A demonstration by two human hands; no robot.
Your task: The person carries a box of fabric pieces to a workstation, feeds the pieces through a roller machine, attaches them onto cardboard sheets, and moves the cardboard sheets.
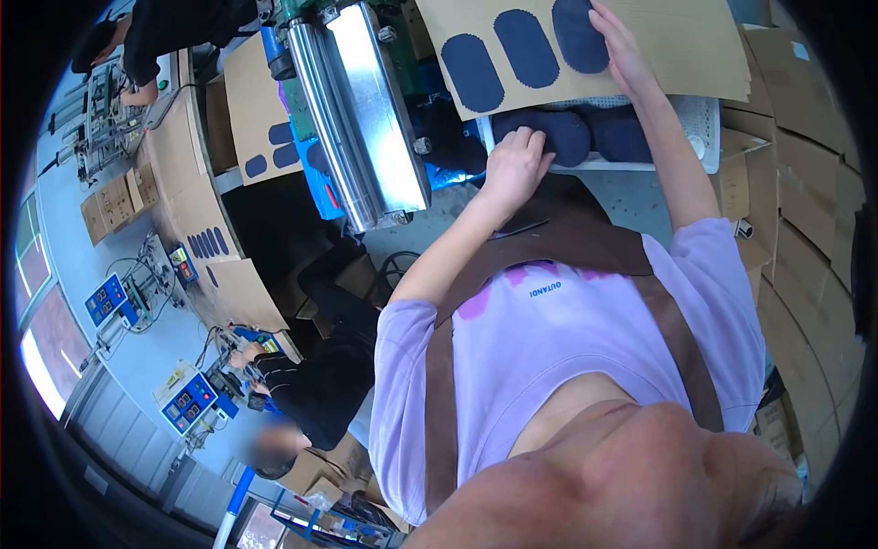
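Note:
My left hand [518, 166] is over the near-left part of a white tray [709, 137], its fingers curled together against dark, rounded flat pads [567, 139]. Its fingertips are mostly hidden, so I cannot tell what is between them. Further forward, my right hand [624, 53] has its fingers stretched out at the edge of a dark oval pad [578, 37] that lies on a cardboard sheet [677, 46]. Two more dark oval pads, a middle one [527, 49] and a left one [473, 73], sit in a row on the same sheet.
A roller machine [352, 119] with shiny metal cylinders stands left of the tray. Cardboard boxes [814, 101] are stacked at the right. At the left, a co-worker [315, 384] sits by a bench with control boxes [187, 403]; another person [174, 37] is at the upper left.

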